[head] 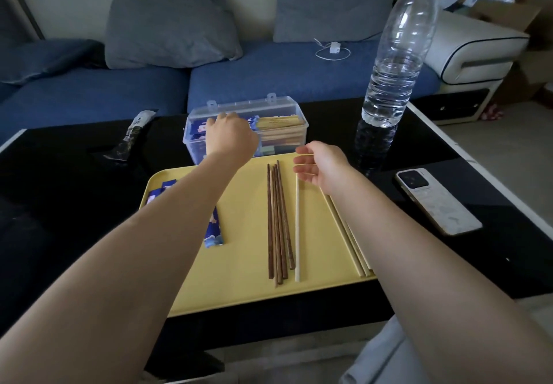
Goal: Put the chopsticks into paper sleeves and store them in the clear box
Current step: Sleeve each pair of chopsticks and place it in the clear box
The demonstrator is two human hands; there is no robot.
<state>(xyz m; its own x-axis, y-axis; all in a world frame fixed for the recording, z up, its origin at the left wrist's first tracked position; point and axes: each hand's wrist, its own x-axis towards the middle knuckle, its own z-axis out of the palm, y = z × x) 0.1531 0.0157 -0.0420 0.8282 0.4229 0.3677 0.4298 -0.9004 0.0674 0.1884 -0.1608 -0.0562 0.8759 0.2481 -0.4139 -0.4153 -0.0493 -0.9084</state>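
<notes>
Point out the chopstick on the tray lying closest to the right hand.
The single white chopstick, lying just below the right hand. The dark brown chopsticks are bunched further left on the yellow tray.

dim indoor daylight, wide-angle view with bent edges

the room is underlit and cool in tone; light seems to enter from the upper right, where the water bottle (pixel 398 51) catches pale highlights. the black table (pixel 74 192) is glossy and mirrors the bottle and a faint sheen near its right rim. the yellow tray (pixel 239 291) is the brightest surface, and shadows on it are soft. the sofa (pixel 89 96) is dull. the forearms swell toward the lower corners from lens distortion; focus is fairly even, slightly soft throughout.
</notes>
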